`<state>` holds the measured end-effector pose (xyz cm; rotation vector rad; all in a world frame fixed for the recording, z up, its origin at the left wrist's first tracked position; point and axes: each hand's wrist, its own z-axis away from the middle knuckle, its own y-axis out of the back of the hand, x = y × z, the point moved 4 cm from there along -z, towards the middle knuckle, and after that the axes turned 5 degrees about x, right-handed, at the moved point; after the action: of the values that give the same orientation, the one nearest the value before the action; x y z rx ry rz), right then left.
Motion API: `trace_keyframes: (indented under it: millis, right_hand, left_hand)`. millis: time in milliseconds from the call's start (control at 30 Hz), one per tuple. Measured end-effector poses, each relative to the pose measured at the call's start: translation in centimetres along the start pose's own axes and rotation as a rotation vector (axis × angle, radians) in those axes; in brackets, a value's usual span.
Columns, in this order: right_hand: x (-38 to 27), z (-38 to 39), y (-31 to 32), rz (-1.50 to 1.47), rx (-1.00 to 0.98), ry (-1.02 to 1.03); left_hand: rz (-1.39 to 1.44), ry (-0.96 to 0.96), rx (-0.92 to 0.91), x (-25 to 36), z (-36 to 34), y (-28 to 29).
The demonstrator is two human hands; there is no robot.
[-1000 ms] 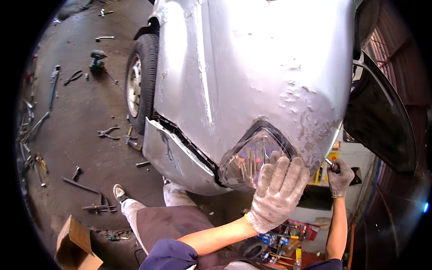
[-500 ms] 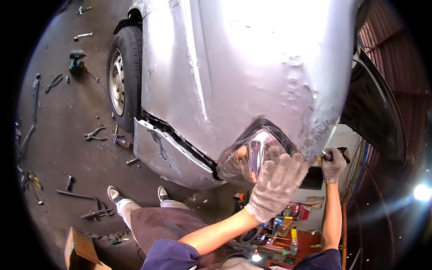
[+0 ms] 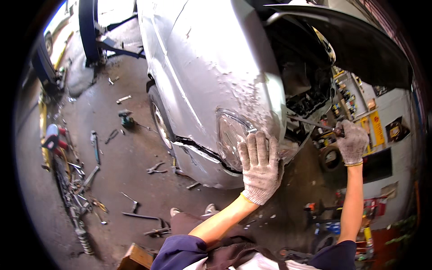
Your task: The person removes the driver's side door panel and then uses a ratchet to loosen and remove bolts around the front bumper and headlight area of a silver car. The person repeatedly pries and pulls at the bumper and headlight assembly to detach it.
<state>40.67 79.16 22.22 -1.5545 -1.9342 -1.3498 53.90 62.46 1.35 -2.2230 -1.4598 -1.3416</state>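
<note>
Gloved in grey knit, my left hand lies flat with its fingers stretched out over the lower edge of the clear headlight at the corner of a dented silver car. To the right, my gloved right hand is closed round the dark handle of a long thin screwdriver. Its shaft points left toward the open engine bay, beside the front of the car. Whether its tip touches anything, I cannot tell. The dark raised hood hangs above that side.
Pliers, a green power drill and a wrench lie on the floor at the left. Further left are several tools in a heap and a blue lift post. A loosened bumper edge juts below the fender.
The view has swung toward the engine bay and raised hood. My left hand now lies flat with fingers up on the headlight. My right hand stands farther from the car, the screwdriver shaft now showing.
</note>
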Motion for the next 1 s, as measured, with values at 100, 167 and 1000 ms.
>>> trace_keyframes:
  millis: [100,167,1000]
  right_hand:
    - [1.8,4.0,-1.7,-0.060,0.075,-0.084]
    - [4.1,8.0,-2.8,-0.044,0.030,-0.162]
    - [-15.4,32.4,-4.9,-0.753,-0.217,-1.486]
  left_hand:
    - [-0.126,-0.119,-0.120,-0.4,1.7,0.0]
    - [-0.136,-0.142,-0.189,0.7,2.3,-0.1]
    - [-0.242,-0.599,-0.049,-5.7,-2.8,4.3]
